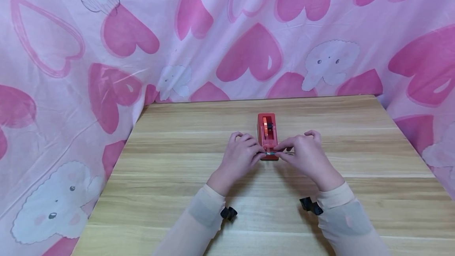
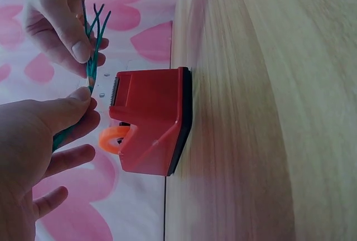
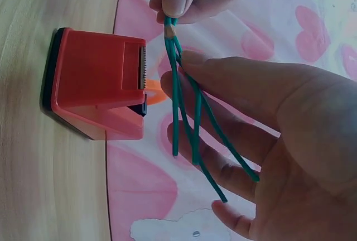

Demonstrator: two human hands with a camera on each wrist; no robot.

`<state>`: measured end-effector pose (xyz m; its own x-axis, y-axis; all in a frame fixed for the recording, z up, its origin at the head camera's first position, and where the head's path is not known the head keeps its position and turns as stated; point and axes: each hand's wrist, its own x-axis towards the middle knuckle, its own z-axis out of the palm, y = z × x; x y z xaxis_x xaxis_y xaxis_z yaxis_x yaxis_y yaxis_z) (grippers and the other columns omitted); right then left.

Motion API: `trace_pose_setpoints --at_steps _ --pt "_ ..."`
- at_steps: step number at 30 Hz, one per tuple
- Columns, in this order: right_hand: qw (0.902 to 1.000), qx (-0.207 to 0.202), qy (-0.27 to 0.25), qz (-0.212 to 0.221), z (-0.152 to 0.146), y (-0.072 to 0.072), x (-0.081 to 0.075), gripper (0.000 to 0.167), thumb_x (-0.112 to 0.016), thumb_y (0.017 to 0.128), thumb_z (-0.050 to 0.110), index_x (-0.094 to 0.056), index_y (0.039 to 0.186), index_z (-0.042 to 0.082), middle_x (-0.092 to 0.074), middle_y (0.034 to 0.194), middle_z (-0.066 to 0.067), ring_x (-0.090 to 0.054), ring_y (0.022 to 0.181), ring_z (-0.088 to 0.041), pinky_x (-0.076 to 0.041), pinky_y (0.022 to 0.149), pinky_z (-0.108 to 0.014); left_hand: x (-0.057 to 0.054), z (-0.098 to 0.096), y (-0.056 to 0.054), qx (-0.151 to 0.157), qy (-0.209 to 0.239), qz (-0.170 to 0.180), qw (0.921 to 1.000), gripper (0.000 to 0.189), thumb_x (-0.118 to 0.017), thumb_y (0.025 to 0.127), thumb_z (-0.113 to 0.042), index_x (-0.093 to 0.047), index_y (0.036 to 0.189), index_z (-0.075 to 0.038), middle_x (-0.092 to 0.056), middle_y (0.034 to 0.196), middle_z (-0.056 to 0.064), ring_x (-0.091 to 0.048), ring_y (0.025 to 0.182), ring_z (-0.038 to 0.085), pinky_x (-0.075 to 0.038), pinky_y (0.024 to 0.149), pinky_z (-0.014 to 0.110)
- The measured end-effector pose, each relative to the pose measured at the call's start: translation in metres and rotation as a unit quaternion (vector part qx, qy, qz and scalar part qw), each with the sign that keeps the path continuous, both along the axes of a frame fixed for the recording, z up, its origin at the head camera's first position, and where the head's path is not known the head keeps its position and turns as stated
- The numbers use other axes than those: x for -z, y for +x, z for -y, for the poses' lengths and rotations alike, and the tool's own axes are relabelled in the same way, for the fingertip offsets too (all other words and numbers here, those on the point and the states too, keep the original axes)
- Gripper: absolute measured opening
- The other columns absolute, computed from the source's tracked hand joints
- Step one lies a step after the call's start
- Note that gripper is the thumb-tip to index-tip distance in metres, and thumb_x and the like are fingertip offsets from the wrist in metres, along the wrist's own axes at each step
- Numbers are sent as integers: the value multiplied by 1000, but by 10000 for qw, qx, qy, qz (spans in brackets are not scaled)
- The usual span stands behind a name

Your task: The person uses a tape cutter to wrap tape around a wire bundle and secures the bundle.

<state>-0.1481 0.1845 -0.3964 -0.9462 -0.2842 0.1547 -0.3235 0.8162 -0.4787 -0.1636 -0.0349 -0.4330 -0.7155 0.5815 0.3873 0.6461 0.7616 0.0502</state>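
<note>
Several thin green wires (image 3: 175, 107) are gathered in a bundle between the two hands, their loose ends fanning out past the right fingers. A small tan patch (image 3: 170, 30) shows on the bundle between the hands. The left hand (image 1: 239, 155) pinches one side of the bundle between thumb and fingers, its other fingers spread apart. Close beside it, the right hand (image 1: 308, 156) pinches the bundle with thumb and fingertip. Just behind the wires stands a red tape dispenser (image 2: 150, 99) with a toothed cutter edge (image 3: 144, 68) and an orange roll (image 2: 113, 139) inside.
The wooden table (image 1: 170, 192) has its far edge against a pink cloth (image 1: 249, 7) printed with hearts and white animals, which also hangs along both sides. Dark wrist mounts (image 1: 229, 213) sit at both sleeves, just above the tabletop.
</note>
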Motion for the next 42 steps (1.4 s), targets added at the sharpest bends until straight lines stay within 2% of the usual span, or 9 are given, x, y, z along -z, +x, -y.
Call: trace_pose_setpoints --at_steps 5,12,14,15,17,20,30,36,42 --pt "9999 -57 -50 127 -1 -2 3 9 -86 85 21 -85 94 22 -79 84 7 -69 83 -16 -19 106 -65 1 2 0 3 40 -161 9999 16 -71 98 -41 -82 102 -29 -76 104 -15 -62 108 10 -40 106 40" --pt "9958 -195 -517 732 -3 -8 11 8 -80 91 23 -84 97 20 -78 84 7 -62 74 -13 -19 105 -59 2 4 1 106 234 -380 9989 15 -72 97 -38 -82 101 -28 -77 103 -14 -63 106 10 -42 106 41" --pt "9932 -273 -679 902 -4 -9 13 8 -79 92 21 -84 98 18 -79 87 5 -61 73 -14 -28 102 -52 3 4 1 154 349 -448 9983 14 -73 97 -37 -82 100 -27 -77 102 -14 -64 106 10 -42 105 42" --pt "9920 -305 -751 969 -5 -9 14 9 -78 93 20 -84 99 17 -79 89 4 -61 74 -14 -34 99 -47 4 4 1 169 394 -468 9980 13 -73 97 -36 -82 100 -27 -77 102 -13 -64 106 10 -42 105 42" --pt "9900 -349 -871 1057 -6 -10 15 8 -78 93 19 -84 98 16 -80 91 3 -61 75 -15 -43 84 -35 4 4 0 190 447 -508 9975 13 -73 97 -36 -82 100 -26 -77 102 -13 -64 105 11 -42 105 42" --pt "9877 -377 -975 1161 -7 -10 17 7 -77 93 18 -83 97 17 -79 92 2 -61 79 -14 -46 64 -27 5 4 1 217 497 -529 9971 13 -73 97 -35 -82 100 -26 -77 102 -14 -64 106 10 -42 105 41" --pt "9849 -422 -1118 1255 -7 -11 18 6 -78 93 20 -81 95 16 -75 90 2 -60 80 -14 -46 63 -26 6 3 1 220 665 -534 9961 12 -76 95 -35 -81 99 -25 -77 102 -13 -64 107 11 -42 104 42" --pt "9819 -374 -1257 1370 -8 -10 20 5 -78 93 19 -80 95 15 -74 91 -2 -55 61 -17 -44 52 -27 7 2 2 144 742 -541 9957 14 -74 96 -37 -81 100 -26 -78 103 -12 -64 106 11 -43 105 43" --pt "9835 -359 -1244 1266 -7 -11 19 4 -79 92 20 -80 94 16 -74 89 1 -58 82 -16 -43 63 -27 7 2 2 107 797 -509 9955 15 -74 96 -40 -81 100 -27 -78 102 -12 -64 106 10 -42 104 42"
